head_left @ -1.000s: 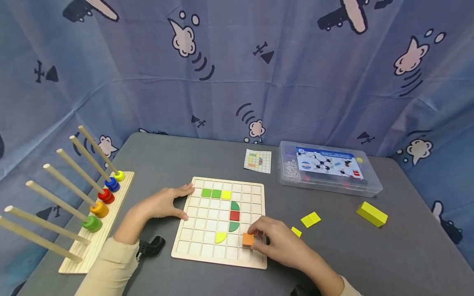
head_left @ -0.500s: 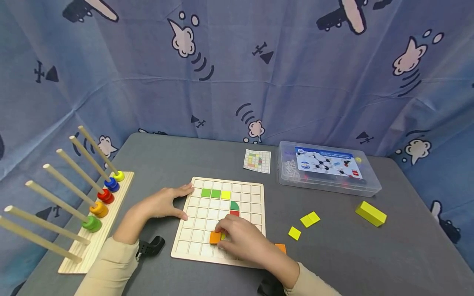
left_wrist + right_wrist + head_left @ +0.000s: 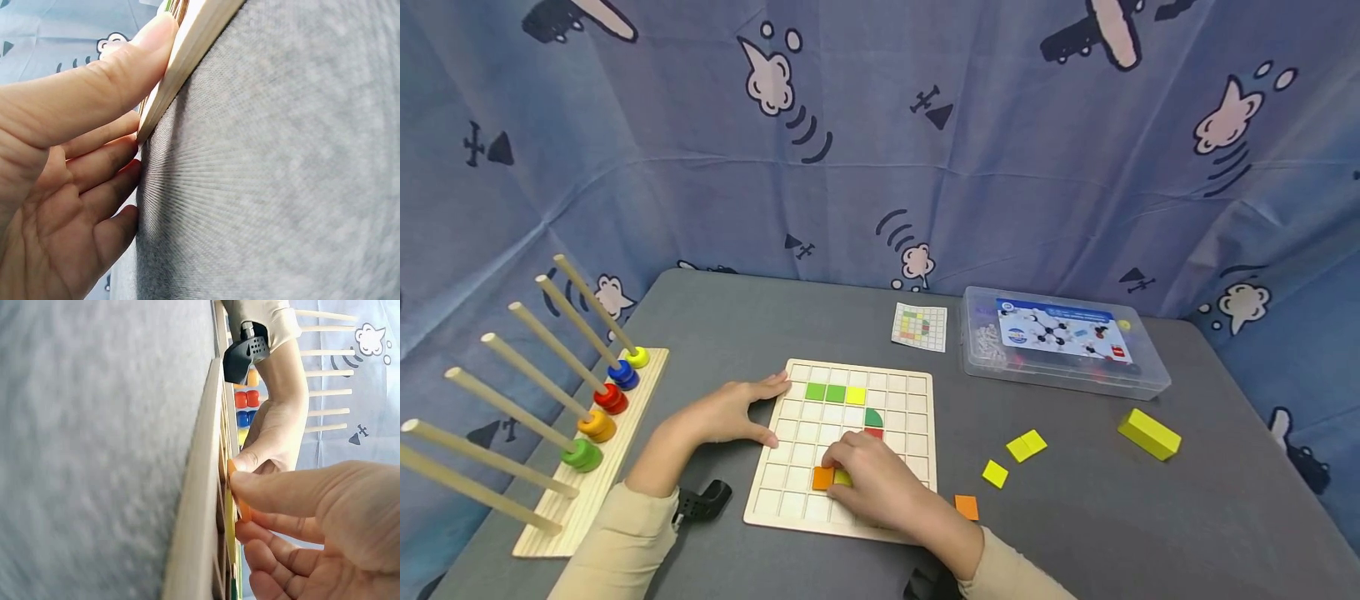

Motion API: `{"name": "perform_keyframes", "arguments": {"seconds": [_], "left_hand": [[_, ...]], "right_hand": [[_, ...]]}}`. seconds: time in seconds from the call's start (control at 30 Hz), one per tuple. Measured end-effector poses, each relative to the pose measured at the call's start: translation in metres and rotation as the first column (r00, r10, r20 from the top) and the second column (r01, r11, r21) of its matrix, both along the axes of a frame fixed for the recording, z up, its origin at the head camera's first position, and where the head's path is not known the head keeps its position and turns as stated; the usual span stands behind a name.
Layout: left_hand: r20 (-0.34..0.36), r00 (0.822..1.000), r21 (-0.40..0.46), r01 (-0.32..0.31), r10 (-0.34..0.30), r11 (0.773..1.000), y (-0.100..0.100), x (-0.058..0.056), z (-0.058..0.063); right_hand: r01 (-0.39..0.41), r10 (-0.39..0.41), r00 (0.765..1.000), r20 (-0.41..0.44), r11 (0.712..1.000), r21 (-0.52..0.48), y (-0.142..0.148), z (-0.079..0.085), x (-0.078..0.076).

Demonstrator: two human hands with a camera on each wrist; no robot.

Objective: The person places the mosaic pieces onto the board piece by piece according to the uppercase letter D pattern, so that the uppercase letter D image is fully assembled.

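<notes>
A wooden grid board (image 3: 775, 504) lies flat on the table. My right hand (image 3: 880, 479) pinches an orange square tile (image 3: 822, 478) between thumb and fingers, low over the board's lower left part; in the right wrist view the tile (image 3: 242, 503) stands tilted on edge. Just right of it a yellow quarter-circle tile (image 3: 842, 477) is partly covered by the hand. My left hand (image 3: 730, 411) rests at the board's left edge, fingers extended and thumb on the rim. Two green squares (image 3: 825, 392), a yellow square (image 3: 855, 396), a green quarter-circle (image 3: 874, 417) and a partly hidden red tile (image 3: 873, 433) sit in the grid.
Right of the board lie an orange tile (image 3: 966, 507), yellow tiles (image 3: 995, 474) and a yellow block (image 3: 1149, 434). A pattern card (image 3: 919, 327) and a clear plastic box (image 3: 1063, 342) lie behind. At left stands a wooden peg rack (image 3: 602, 487) with coloured rings.
My right hand has moved left across the board with one orange tile. Another orange tile now shows on the table beside the board. My left hand has stayed put.
</notes>
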State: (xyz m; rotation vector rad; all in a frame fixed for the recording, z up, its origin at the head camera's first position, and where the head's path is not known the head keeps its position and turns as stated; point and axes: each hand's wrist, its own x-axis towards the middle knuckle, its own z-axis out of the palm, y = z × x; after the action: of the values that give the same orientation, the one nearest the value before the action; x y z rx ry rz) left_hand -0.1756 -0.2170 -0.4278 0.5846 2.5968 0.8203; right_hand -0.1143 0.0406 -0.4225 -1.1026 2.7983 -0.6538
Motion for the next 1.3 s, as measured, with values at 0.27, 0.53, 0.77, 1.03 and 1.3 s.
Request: {"name": "perform_keyframes", "arguments": {"seconds": [0.27,0.53,0.77,1.03,1.3], "left_hand": [[-0.012,1.000,-0.008,0.013,-0.013,1.000,0.000,0.000,0.000],[-0.012,1.000,-0.019,0.004,-0.005,1.000,0.000,0.002,0.003],[-0.031,0.999,-0.028,0.010,-0.010,1.000,0.001,0.001,0.002],[-0.034,0.999,-0.032,0.013,-0.014,0.999,0.001,-0.001,0.001],[-0.034,0.999,-0.034,0.014,-0.015,0.999,0.001,0.000,0.001]], "right_hand": [[-0.017,0.017,1.000,-0.004,1.000,0.015,0.000,-0.003,0.001],[-0.038,0.037,0.999,0.022,0.999,0.021,0.001,-0.002,0.000],[-0.046,0.044,0.994,0.103,0.999,0.016,0.011,0.014,-0.001],[-0.041,0.037,0.984,0.177,0.999,0.023,0.049,0.026,0.002],[0.062,-0.067,0.969,0.240,0.998,0.027,0.103,0.032,0.013]]}}
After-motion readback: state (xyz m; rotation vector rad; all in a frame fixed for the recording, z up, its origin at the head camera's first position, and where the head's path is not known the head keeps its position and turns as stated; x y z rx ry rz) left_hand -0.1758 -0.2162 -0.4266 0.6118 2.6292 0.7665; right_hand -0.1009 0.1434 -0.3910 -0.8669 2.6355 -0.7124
